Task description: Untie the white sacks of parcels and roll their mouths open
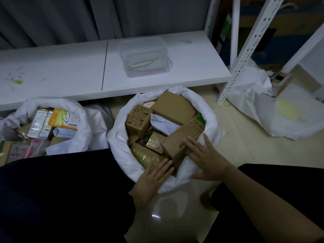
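Head view, dim: dark clothing hides the near wall of the middle sack (119, 132), which stands upright on the floor, rolled mouth upward. The left grip (154, 176) and right grip (205, 155) lie flat, holding nothing, on its near rim and parcels (172, 106).

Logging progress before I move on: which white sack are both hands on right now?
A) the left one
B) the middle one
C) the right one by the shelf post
B: the left hand and right hand both lie flat at the near rim of the middle sack, over its brown boxes.
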